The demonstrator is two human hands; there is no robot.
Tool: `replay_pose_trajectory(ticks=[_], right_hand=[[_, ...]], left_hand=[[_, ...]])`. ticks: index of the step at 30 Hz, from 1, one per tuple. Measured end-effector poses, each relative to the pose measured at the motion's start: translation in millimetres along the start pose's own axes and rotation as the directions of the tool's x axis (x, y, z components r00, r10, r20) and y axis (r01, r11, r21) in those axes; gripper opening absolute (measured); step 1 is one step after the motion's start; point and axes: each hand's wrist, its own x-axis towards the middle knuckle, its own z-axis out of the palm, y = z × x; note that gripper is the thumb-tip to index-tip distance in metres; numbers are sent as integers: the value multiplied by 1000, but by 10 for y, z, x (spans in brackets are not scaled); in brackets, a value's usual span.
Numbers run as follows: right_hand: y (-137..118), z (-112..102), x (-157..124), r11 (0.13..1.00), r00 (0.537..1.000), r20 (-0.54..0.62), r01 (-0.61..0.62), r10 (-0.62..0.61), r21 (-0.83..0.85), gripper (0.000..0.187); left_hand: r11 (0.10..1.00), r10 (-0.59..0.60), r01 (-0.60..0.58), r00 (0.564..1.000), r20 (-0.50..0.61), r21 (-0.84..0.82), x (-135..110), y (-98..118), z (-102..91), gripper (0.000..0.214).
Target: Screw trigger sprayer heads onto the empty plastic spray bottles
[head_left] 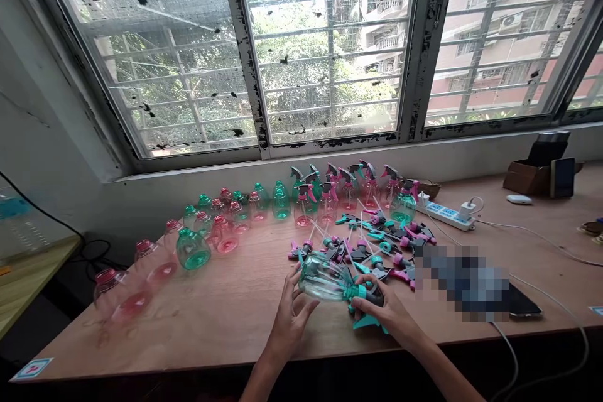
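Note:
A clear green spray bottle (pixel 323 279) lies sideways in the air over the front of the table, its neck pointing right. My left hand (pixel 291 320) is closed around its base end. At the neck, my right hand (pixel 390 311) grips a trigger spray head (pixel 373 295) with a teal collar. The collar meets the bottle's neck; how tightly it sits I cannot tell. Just beyond both hands lies a pile of loose spray heads (pixel 360 250), grey with pink or teal parts, their thin tubes sticking out.
Open pink and green bottles (pixel 193 248) stand along the left. Bottles with spray heads fitted (pixel 348 191) line the window side. To the right are a power strip (pixel 445 215), a phone (pixel 522 300) partly covered by a blurred patch, cables and a brown box (pixel 530 177).

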Motion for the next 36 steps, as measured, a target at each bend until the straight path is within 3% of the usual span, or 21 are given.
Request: replay_pose_trajectory(ticks=[4,13,19,24,34,36], right_hand=[[17,2,1,1000,1000,30,7,-7,-8,42],[-29,6,-19,1000,999,39,-11,10,20,41],[17,5,-9,1000,998,48,27,-27,1,40],[42,-4,-1,999,998,54,38,-38,10,40],[-9,4,-10,999,999,41,-4,2,49,42],[-16,12,-14,1000,999,45,7,-8,18,40]], left_hand=[[1000,-2,2,1000,16,3,-13,23,10,64],[999,11,-11,1000,-9,30,7,-22,-6,59],[998,-4,2,999,32,56,-7,21,4,75],[1000,-5,4,999,35,25,-8,47,12,49],[992,37,-37,999,-4,120,-11,-9,-16,69],[991,29,-26,999,-25,128,-26,-4,-20,59]])
